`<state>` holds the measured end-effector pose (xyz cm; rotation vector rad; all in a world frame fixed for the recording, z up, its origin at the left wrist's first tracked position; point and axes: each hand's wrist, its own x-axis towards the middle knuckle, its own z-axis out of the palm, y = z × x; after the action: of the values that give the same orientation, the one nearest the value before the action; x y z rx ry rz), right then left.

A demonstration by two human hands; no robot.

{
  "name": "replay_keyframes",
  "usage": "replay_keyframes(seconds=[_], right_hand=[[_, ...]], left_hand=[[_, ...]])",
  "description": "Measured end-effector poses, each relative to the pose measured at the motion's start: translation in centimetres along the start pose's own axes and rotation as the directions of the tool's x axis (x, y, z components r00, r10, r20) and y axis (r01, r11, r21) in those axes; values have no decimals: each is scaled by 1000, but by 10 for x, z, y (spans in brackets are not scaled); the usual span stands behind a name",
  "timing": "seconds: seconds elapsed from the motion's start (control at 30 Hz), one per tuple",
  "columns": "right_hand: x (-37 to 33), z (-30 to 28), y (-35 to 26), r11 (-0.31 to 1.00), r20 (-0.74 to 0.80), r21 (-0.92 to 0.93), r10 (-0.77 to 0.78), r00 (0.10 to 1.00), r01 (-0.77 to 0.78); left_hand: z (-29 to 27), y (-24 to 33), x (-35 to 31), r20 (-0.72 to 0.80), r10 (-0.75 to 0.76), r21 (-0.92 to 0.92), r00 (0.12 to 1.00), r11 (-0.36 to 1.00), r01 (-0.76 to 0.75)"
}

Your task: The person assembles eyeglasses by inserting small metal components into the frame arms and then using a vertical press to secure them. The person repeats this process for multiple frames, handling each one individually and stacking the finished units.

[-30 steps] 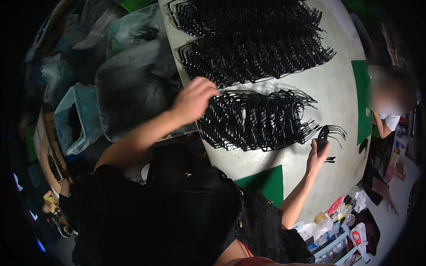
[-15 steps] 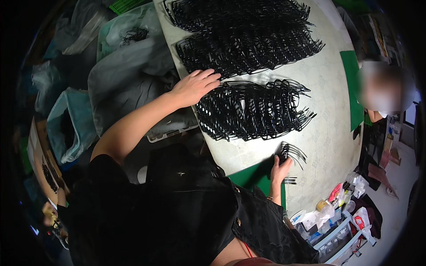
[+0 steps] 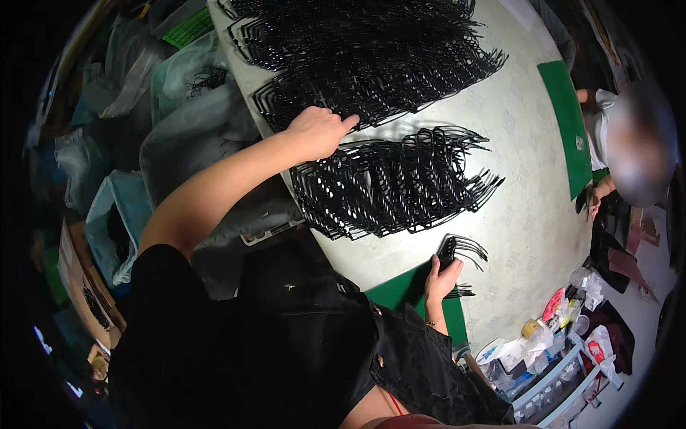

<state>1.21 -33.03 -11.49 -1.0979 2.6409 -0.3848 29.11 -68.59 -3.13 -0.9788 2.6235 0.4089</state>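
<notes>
Long rows of thin black frames with curved ends, looking like stacked eyeglass frames, lie on the pale table. A shorter row of the same black frames lies nearer to me. My left hand is over the left end of the gap between these rows. Its index finger points right and the other fingers curl under, hiding whatever they hold. Low on the right, my right hand is closed round a small bundle of black frames, their curved tips fanning out to the right. More thin tips show beside its wrist.
The table has a green mat at its near edge and a green strip at its far right. Another person sits beyond that strip. A rack with bags and small items stands lower right. A blue-green bag is at left.
My left hand's outer fingers have curled under, with the index finger stretched out. My right hand keeps its bundle. The view has shifted slightly, and more of the other person shows.
</notes>
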Motion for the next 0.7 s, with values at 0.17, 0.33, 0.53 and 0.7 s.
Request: replay_keyframes(seconds=[0.17, 0.33, 0.53, 0.7], right_hand=[[1, -2, 0, 1000, 13, 15, -3, 1000, 3], [2, -5, -3, 999, 30, 34, 31, 999, -32], [4, -7, -7, 997, 10, 67, 37, 999, -38], [5, -9, -7, 998, -1, 47, 36, 999, -36]], left_hand=[[-21, 0, 18, -63, 218, 191, 974, 960, -203], [-26, -4, 44, -143, 453, 301, 880, 867, -397], [-28, 11, 81, -219, 300, 99, 928, 953, -285], [-57, 45, 124, 8, 75, 192, 997, 978, -75]])
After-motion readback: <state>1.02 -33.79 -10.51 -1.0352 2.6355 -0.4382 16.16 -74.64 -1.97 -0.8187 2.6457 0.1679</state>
